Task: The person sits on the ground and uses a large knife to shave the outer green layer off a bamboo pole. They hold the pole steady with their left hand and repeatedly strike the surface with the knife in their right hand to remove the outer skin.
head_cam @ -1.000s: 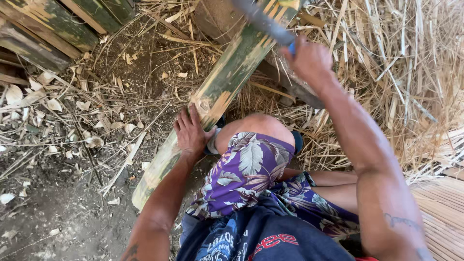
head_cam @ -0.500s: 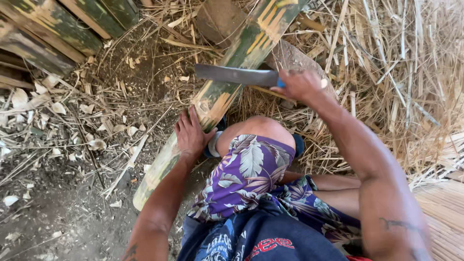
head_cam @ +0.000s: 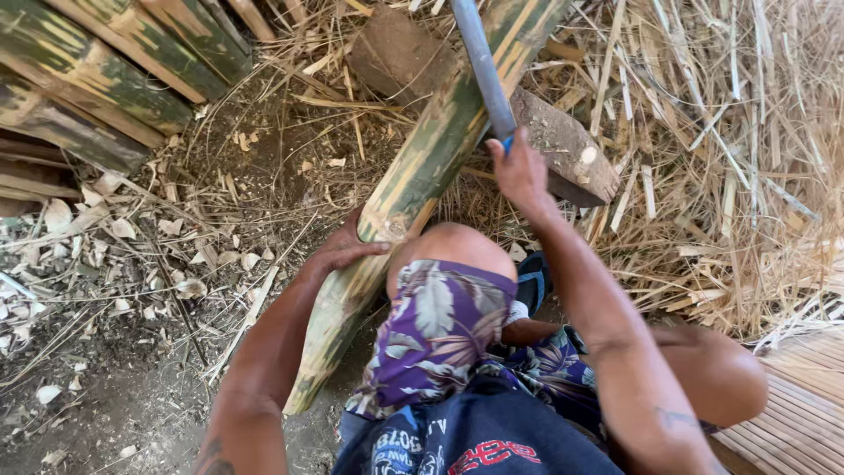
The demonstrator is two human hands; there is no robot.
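Note:
A long split bamboo piece (head_cam: 413,185), green with yellow streaks, runs diagonally from the lower left up over a wooden chopping block (head_cam: 563,145). My left hand (head_cam: 347,251) grips it at its middle, just beside my raised knee (head_cam: 448,255). My right hand (head_cam: 519,171) is closed on the blue handle of a big chopping knife (head_cam: 482,66). Its grey blade points up and away, lying over the upper part of the bamboo. I sit low, in floral purple shorts.
More green bamboo lengths (head_cam: 97,70) are stacked at the top left. Pale chips and shavings (head_cam: 105,255) litter the dirt on the left. Dry bamboo strips and straw (head_cam: 730,176) pile up on the right. A woven mat (head_cam: 791,413) lies at the lower right.
The knife swung from sideways across the bamboo to pointing up along it. My right hand dropped nearer the knee. My left hand kept its hold on the bamboo.

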